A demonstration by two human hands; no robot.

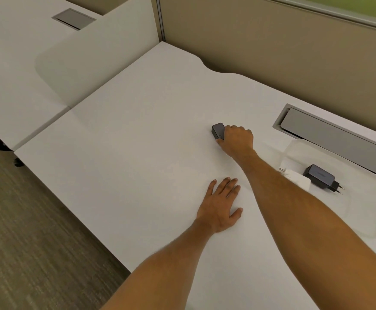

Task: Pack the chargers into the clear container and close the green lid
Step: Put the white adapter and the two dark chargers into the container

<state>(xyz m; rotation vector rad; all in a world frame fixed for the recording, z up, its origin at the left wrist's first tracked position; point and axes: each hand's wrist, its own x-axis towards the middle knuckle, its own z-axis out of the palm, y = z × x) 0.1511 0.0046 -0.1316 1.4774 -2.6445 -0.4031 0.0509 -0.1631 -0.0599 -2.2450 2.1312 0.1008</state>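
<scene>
Plain white bench (137,142), unpatterned. Dark grey, near-black charger (217,130) under the right hand (238,139). Second dark grey charger (320,176) with black plug pins, beside a white charger (298,179), both inside the clear, colourless container (365,211). Grey cable tray (330,128) set in the bench. Beige partition wall (272,52). Brown-grey floor (26,242), finely streaked. Off-white divider panel (97,57).

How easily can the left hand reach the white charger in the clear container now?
Probably not easily: the right forearm lies between the flat left hand and the white charger in the clear container.
</scene>
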